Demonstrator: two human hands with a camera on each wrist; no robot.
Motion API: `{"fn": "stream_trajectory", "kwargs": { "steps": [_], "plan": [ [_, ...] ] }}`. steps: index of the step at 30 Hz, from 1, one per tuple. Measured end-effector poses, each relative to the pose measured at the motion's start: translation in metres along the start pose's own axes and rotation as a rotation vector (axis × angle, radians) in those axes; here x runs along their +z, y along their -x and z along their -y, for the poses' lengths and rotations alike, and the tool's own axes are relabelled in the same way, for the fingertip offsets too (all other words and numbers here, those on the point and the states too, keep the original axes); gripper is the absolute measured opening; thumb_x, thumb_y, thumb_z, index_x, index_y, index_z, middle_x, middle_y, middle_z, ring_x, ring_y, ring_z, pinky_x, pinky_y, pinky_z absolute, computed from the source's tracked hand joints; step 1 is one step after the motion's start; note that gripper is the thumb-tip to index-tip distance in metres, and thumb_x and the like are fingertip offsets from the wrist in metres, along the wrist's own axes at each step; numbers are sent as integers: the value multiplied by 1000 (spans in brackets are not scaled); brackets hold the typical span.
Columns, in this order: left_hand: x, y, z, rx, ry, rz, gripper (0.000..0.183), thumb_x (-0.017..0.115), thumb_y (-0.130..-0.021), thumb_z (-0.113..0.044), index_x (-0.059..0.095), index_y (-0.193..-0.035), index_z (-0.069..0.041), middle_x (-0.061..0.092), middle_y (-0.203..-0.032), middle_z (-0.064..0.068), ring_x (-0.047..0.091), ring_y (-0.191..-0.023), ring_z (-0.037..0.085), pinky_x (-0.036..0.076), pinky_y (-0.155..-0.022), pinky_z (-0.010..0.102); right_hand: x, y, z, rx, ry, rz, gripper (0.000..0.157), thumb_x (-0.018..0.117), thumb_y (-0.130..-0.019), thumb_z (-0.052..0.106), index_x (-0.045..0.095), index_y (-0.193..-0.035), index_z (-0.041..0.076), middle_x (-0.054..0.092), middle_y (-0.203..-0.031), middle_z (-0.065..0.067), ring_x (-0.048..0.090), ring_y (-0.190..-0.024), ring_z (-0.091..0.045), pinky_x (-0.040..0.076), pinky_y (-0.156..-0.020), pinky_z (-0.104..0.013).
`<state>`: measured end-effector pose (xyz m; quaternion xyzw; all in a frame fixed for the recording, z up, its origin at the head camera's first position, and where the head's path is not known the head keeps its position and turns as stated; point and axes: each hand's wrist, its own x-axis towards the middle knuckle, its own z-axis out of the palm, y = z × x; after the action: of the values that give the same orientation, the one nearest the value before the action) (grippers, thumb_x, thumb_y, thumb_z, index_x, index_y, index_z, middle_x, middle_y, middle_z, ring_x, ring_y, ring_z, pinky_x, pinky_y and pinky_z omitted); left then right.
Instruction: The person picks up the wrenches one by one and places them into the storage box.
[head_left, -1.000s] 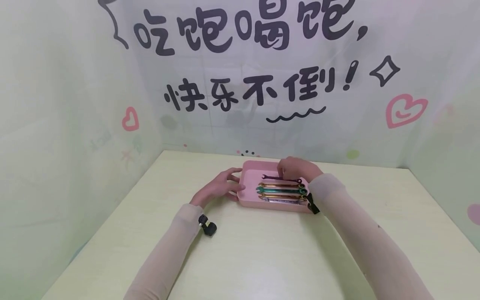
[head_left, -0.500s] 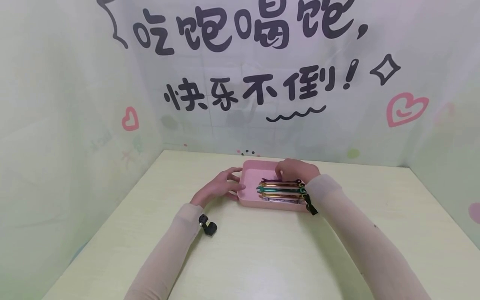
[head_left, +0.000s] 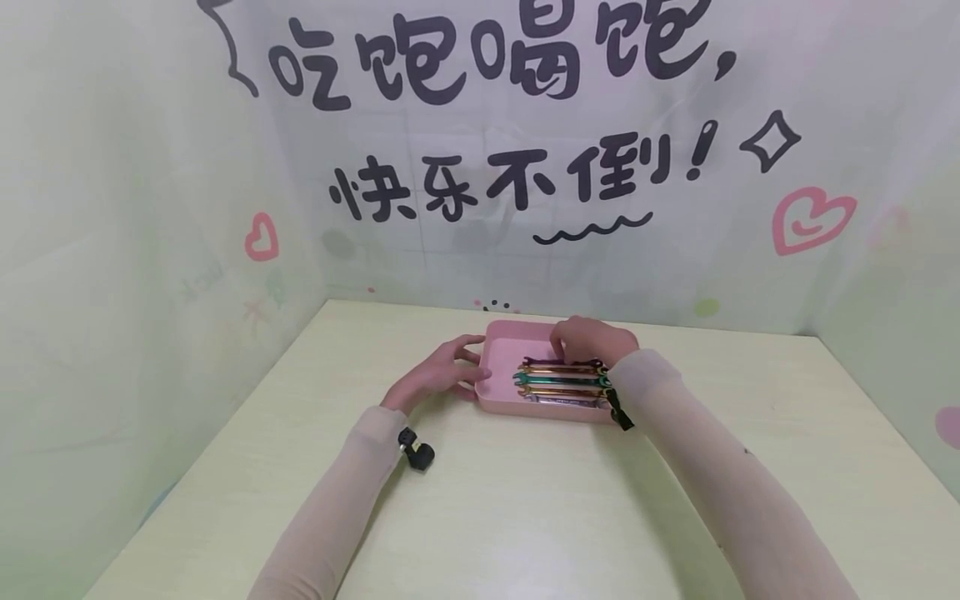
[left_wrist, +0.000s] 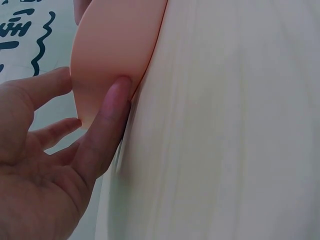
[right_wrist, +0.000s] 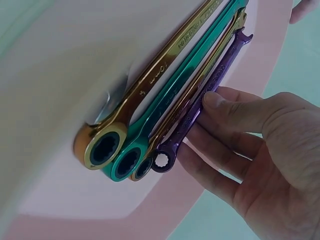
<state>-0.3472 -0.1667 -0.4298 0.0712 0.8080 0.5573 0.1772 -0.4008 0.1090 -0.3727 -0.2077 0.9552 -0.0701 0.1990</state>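
Note:
In the head view a shallow pink tray [head_left: 504,354] holds several metallic combination wrenches laid side by side. My left hand [head_left: 435,377] holds the tray's left end. The left wrist view shows its thumb [left_wrist: 118,95] pressed to the outer wall and another finger reaching over the rim. At the tray's far side, my right hand [head_left: 592,337] pinches a purple wrench [right_wrist: 220,72] between thumb and fingers. That wrench lies close along a thin gold wrench [right_wrist: 200,82]. Beyond it are a green wrench [right_wrist: 175,82], a larger gold wrench [right_wrist: 160,67] and a silver wrench [head_left: 558,400].
The pale wooden table [head_left: 480,517] extends around the tray. Behind stands a whitish backdrop [head_left: 450,267] with dark lettering and pink hearts. Each wrist carries a small black camera, such as the left wrist camera [head_left: 417,452].
My right hand has moved slightly left and nearer, bringing the purple wrench down beside the thin gold one. The left hand stays at the tray's end.

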Motion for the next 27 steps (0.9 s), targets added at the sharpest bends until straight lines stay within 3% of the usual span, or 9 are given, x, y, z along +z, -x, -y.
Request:
{"fn": "stream_trajectory", "kwargs": {
  "steps": [27],
  "plan": [
    [0, 2, -2, -5, -8, -12, 80, 75, -95, -16, 32, -162, -19, 49, -148, 23, 72, -105, 30, 68, -80, 38, 0, 2, -1, -17, 45, 1, 14, 61, -101, 15, 74, -106, 16, 69, -104, -5, 60, -94, -23, 52, -80, -34]
  ]
}}
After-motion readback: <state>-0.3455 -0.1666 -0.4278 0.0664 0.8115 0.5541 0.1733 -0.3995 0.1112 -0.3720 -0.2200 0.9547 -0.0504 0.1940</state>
